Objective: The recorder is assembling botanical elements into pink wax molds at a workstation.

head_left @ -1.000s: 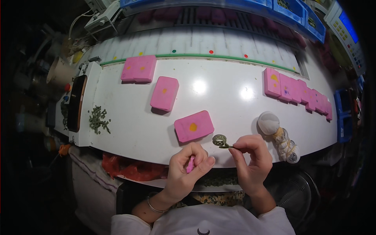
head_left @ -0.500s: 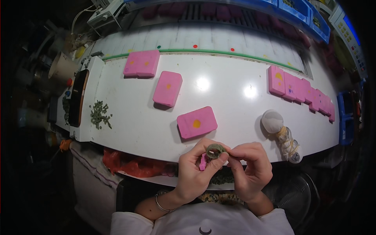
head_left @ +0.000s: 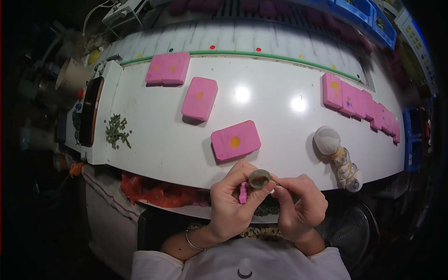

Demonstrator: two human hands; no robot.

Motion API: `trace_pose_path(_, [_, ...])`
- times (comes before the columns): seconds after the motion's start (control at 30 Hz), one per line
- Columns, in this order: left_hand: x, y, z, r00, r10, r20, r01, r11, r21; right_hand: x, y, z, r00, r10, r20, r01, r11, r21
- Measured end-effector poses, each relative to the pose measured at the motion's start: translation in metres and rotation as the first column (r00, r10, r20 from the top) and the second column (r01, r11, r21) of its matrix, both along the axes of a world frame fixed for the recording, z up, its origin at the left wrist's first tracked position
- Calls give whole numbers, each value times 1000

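Observation:
Above the table's front edge, a greenish-grey ring [head_left: 259, 178] that looks like wax sits between the thumb and fingers of my left hand [head_left: 235, 198], which is closed. A small pink piece [head_left: 243, 192] is tucked in the same hand, against the palm. My right hand [head_left: 302, 203] pinches at the ring's right side, where a thin greenish bit shows between the fingertips; the exact grip is partly hidden. Just beyond my hands lies a pink block [head_left: 236, 148] with a yellow mark, apart from them.
More pink blocks [head_left: 199, 99] lie at back left, and a row of them [head_left: 353, 100] at right. A wrapped round-headed tool [head_left: 327, 140] lies right of my hands. Green scraps [head_left: 117, 132] sit near a phone [head_left: 92, 112]. A white belt [head_left: 224, 37] with coloured dots runs behind.
The ring has tilted in my fingers, so its opening shows differently. The dots on the belt have shifted left. The whole view has moved slightly; the blocks stay put on the table.

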State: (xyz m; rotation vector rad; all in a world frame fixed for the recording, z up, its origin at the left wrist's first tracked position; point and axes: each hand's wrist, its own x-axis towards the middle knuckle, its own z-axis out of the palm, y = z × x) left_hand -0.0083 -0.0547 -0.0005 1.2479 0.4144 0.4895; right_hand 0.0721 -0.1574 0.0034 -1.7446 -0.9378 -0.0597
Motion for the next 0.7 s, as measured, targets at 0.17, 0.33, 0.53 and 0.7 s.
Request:
trace_pose_path(0.17, [-1, 2, 5, 999, -1, -49, 7, 991, 133, -1, -5, 1, 941, 62, -333, -69, 998, -9])
trace_pose_path(0.33, [0, 2, 5, 995, 64, -74, -46, 973, 226, 3, -10, -3, 869, 127, -478, -111, 992, 61])
trace_pose_path(0.53, [-2, 3, 6, 988, 114, -106, -80, 956, 282, 9, -20, -7, 860, 95, -501, -243, 940, -238])
trace_pose_path(0.7, [-3, 9, 7, 977, 170, -127, -92, 880, 465, 11, -15, -8, 898, 154, -411, -310, 885, -346])
